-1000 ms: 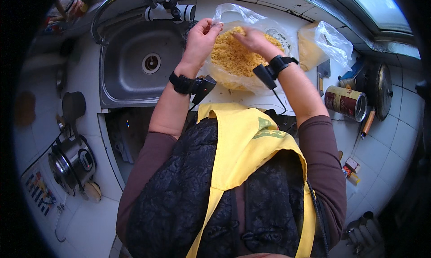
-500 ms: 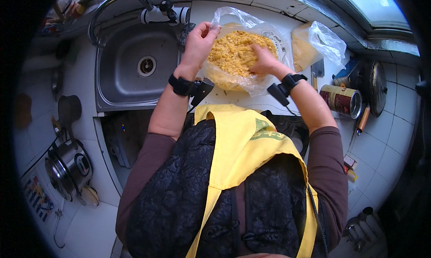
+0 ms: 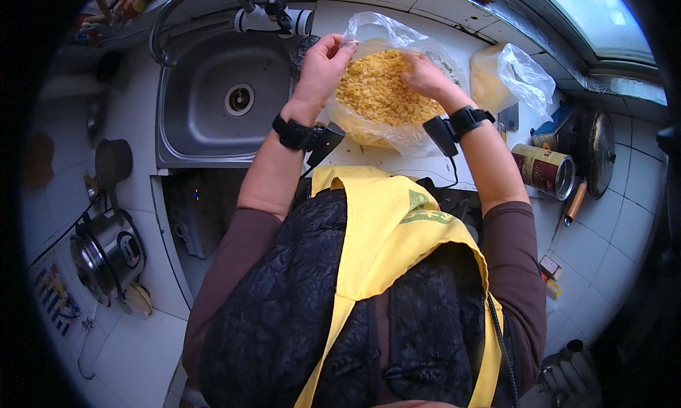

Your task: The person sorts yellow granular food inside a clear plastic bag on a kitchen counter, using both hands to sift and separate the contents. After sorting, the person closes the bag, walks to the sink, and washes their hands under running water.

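A clear plastic bag (image 3: 383, 135) full of small yellow crumbly pieces (image 3: 379, 92) sits on the white tiled counter beside the sink. My left hand (image 3: 323, 64) pinches the bag's upper left edge and holds it open. My right hand (image 3: 424, 74) reaches into the bag from the right, its fingers resting on the yellow pieces. Both wrists wear black bands with small devices.
A steel sink (image 3: 220, 103) with a curved tap (image 3: 191, 0) lies to the left. A second plastic bag (image 3: 514, 78) with yellow contents, a tin can (image 3: 543, 170) on its side, a dark pan lid (image 3: 599, 152) and a metal pot (image 3: 106, 255) on the floor surround me.
My right hand has moved from the bag's right rim further into the bag, onto the yellow pieces. My left hand keeps holding the bag's edge.
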